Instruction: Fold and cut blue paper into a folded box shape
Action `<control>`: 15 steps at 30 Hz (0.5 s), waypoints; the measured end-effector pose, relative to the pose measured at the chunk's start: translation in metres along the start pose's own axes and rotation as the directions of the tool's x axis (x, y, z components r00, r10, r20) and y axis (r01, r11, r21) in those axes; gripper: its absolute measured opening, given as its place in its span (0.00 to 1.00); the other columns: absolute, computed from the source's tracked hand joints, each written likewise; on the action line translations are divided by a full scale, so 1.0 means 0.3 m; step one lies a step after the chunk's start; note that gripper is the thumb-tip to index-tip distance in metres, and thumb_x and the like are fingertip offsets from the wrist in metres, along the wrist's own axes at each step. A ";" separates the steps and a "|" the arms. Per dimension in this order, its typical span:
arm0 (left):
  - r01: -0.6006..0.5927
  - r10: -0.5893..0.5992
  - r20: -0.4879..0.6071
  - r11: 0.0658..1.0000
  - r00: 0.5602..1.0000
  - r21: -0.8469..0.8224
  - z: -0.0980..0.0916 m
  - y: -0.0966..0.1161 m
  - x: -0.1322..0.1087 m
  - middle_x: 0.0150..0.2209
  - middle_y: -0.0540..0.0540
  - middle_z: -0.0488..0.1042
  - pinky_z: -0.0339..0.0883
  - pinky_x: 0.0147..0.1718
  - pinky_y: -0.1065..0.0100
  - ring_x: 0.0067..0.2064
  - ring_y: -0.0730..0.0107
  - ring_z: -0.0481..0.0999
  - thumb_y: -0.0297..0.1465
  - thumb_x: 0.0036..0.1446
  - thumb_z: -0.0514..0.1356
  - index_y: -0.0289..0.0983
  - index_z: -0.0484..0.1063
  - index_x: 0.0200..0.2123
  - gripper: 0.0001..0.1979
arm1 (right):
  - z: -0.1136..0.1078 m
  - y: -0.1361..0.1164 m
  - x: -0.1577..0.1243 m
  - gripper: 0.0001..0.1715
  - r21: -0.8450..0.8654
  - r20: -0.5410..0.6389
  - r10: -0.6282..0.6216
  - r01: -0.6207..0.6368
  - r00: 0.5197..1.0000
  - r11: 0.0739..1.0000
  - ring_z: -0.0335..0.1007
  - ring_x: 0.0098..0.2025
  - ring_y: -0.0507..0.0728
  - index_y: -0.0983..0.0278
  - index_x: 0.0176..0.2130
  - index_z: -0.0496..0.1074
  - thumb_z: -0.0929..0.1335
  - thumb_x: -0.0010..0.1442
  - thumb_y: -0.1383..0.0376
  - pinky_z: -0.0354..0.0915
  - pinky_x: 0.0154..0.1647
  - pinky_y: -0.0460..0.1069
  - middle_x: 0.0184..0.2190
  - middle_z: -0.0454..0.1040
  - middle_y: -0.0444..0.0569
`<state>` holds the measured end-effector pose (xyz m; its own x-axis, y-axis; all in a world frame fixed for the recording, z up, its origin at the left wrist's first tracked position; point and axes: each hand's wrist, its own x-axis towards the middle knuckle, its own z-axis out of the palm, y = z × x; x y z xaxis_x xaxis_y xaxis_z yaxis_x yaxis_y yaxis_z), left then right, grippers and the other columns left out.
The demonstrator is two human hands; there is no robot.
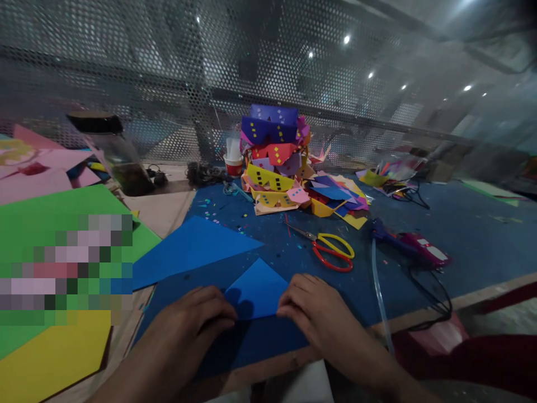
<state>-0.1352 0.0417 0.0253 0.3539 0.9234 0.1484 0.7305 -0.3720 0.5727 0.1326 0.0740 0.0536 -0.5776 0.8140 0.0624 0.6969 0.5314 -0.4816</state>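
A blue paper sheet (197, 246) lies on the dark blue table mat (461, 235) in front of me, with one corner folded up into a small triangle (257, 291). My left hand (197, 316) presses on the fold's left end with its fingers curled down. My right hand (312, 308) pinches the fold's right end, fingers bent onto the paper. Both hands rest on the same sheet, near the table's front edge.
Scissors (331, 251) with yellow and red handles lie just beyond my right hand. A glue gun (413, 246) with cable lies at right. A pile of folded coloured paper pieces (279, 162) stands behind. Green (50, 212) and yellow (50, 352) sheets lie at left.
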 end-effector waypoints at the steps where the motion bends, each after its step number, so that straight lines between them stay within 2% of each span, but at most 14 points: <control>1: 0.030 -0.030 0.026 1.000 0.999 -0.002 -0.003 -0.002 0.006 0.37 0.52 0.80 0.70 0.38 0.70 0.39 0.68 0.80 0.31 0.65 0.56 0.45 0.79 0.35 0.11 | 0.001 0.002 0.002 0.04 0.009 -0.002 0.007 -0.007 1.000 1.000 0.72 0.44 0.55 0.60 0.38 0.76 0.71 0.68 0.65 0.63 0.45 0.51 0.39 0.76 0.42; 5: 0.109 -0.111 0.087 0.994 0.990 0.031 -0.027 0.006 0.033 0.35 0.52 0.80 0.68 0.35 0.67 0.36 0.66 0.80 0.30 0.63 0.56 0.46 0.80 0.33 0.12 | 0.014 0.018 0.013 0.04 0.017 -0.046 0.020 -0.019 0.999 1.000 0.73 0.41 0.54 0.60 0.37 0.75 0.73 0.65 0.65 0.63 0.43 0.50 0.37 0.77 0.40; 10: 0.140 -0.145 0.118 0.989 0.982 0.052 -0.048 0.018 0.057 0.33 0.54 0.80 0.68 0.34 0.68 0.35 0.66 0.80 0.29 0.60 0.58 0.45 0.78 0.33 0.08 | 0.017 0.032 0.031 0.13 -0.023 -0.108 0.073 -0.076 0.991 0.997 0.71 0.36 0.55 0.61 0.33 0.73 0.78 0.57 0.60 0.60 0.34 0.49 0.33 0.76 0.41; 13: 0.128 -0.136 0.093 0.988 0.986 0.081 -0.043 0.017 0.050 0.34 0.54 0.80 0.68 0.35 0.68 0.37 0.66 0.80 0.29 0.60 0.59 0.44 0.76 0.33 0.06 | 0.012 0.034 0.035 0.15 -0.037 -0.117 0.086 -0.091 0.989 0.995 0.70 0.35 0.55 0.61 0.31 0.72 0.79 0.55 0.59 0.59 0.33 0.49 0.32 0.75 0.42; 15: 0.060 -0.067 0.052 0.990 0.996 0.125 -0.035 0.014 0.035 0.36 0.52 0.78 0.68 0.37 0.66 0.37 0.65 0.79 0.29 0.63 0.57 0.43 0.76 0.33 0.09 | 0.013 0.036 0.035 0.15 -0.029 -0.117 0.077 -0.081 0.990 0.996 0.70 0.35 0.55 0.61 0.31 0.72 0.79 0.56 0.58 0.58 0.33 0.48 0.32 0.75 0.41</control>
<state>-0.1346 0.0509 0.0376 0.3338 0.9402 0.0674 0.8178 -0.3244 0.4754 0.1325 0.0876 0.0457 -0.4686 0.8742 0.1269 0.7534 0.4705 -0.4594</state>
